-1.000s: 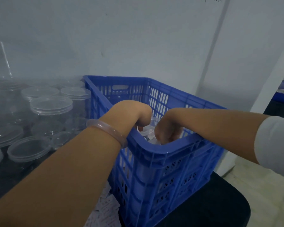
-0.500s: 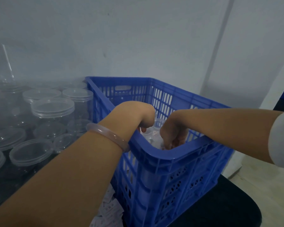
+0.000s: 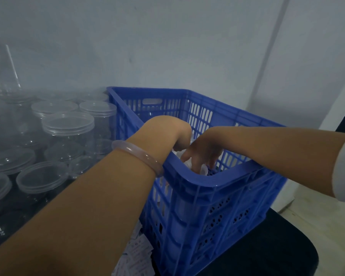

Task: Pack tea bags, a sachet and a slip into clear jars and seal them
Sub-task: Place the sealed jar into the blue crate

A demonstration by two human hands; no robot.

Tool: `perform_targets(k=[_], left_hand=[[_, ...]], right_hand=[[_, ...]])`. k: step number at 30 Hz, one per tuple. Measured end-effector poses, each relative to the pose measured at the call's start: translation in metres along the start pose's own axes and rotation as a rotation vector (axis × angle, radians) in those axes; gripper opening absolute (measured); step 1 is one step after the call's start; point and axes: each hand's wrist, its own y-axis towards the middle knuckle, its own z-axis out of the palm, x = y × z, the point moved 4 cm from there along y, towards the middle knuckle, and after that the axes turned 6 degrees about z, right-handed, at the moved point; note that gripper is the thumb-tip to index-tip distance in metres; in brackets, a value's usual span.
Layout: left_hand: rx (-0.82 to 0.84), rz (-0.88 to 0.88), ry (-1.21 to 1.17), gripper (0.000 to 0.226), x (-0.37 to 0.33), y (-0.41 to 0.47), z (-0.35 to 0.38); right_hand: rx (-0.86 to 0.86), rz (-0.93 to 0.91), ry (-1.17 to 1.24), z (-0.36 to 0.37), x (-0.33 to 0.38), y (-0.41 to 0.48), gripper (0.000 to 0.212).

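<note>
Obs. Both arms reach over the near rim of the blue crate (image 3: 207, 182), hands inside it.

Left hand (image 3: 173, 132): wrist bent sharply, fingers dropped behind the rim. Cannot tell whether it is spread or gripping anything. Pale bracelet (image 3: 135, 154) sits on that forearm, against the crate's edge.

Right hand (image 3: 203, 154): fingers fairly straight, loosely spread and pointing down. Nothing visible is wrapped in them. Their tips meet a clear plastic piece (image 3: 204, 172) just inside the near wall.

Key relation: that clear piece lies directly beneath the right fingertips, hard against the near wall and down-right of the left hand. The right hand is plainly the nearer. Only a small curved edge shows, so I judge it a jar's rim or a lid. Its long axis and facing cannot be read. Some white contents (image 3: 179, 156) lie between the two hands.

Elsewhere: lidded clear jars (image 3: 68, 124) stand upright, mouths up, left of the crate on the dark surface (image 3: 18, 216). Loose lids (image 3: 42, 176) lie flat in front of them. Printed paper packets (image 3: 135, 253) show under the left forearm, beside the crate's base.

Judgement: placing or rearranging in the crate. The next move is a straight downward grip by the right hand.
</note>
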Motion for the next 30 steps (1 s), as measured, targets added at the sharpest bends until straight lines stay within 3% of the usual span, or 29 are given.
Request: perform_targets(k=[7,13,17,22,25,28,30], left_hand=[[0.018,0.063,-0.030,0.051,-0.004,-0.004,0.001],[0.009,0.098,-0.106,0.051,-0.004,-0.001,0.002],[0.014,0.099,-0.147,0.050,-0.002,0.002,0.002],[-0.022,0.082,-0.153,0.041,-0.001,0.002,0.001],[-0.171,0.075,-0.081,0.042,-0.003,-0.002,-0.007],[-0.574,0.050,-0.075,0.035,0.000,-0.017,-0.024],[-0.873,-0.012,-0.201,0.035,0.012,-0.035,-0.031]], right_hand=[[-0.068,0.087,-0.097,-0.002,0.003,0.000,0.067],[0.063,0.013,0.056,0.003,0.000,-0.005,0.069],[-0.137,-0.002,-0.021,-0.005,0.001,-0.007,0.051],[0.062,0.056,0.036,0.001,0.005,-0.004,0.072],[0.003,0.150,-0.104,-0.004,0.002,-0.012,0.061],[0.007,0.142,-0.231,-0.004,-0.005,-0.019,0.038],[0.025,0.092,-0.184,-0.002,-0.009,-0.026,0.045]])
